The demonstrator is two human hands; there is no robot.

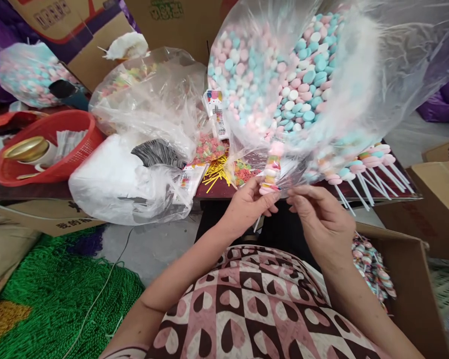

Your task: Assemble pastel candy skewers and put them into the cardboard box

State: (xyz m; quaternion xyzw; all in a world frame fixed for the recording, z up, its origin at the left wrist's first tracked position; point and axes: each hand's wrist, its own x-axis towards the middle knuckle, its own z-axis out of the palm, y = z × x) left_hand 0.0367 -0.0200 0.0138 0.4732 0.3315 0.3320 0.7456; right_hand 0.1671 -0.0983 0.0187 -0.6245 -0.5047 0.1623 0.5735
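My left hand (252, 204) is closed around a marshmallow skewer (272, 169), held upright over the table's front edge. Pink, white and yellow sweets are stacked on it, and its white stick pokes out below my fingers. Clear film seems to surround the sweets. Just to the right, my right hand (324, 219) has thumb and forefinger pinched together by the film; what lies between them is too small to make out. Finished-looking skewers (374, 162) lie at the table's right end, white sticks pointing toward me. Gold twist ties (217, 172) are heaped left of my hands.
A big clear bag of pastel marshmallows (307, 80) stands behind my hands. Bags of gummy candy (149, 89), a white plastic-wrapped bundle (105, 174) and a red basket (48, 164) are leftward. An open carton (411, 279) with wrapped skewers (374, 271) sits low right.
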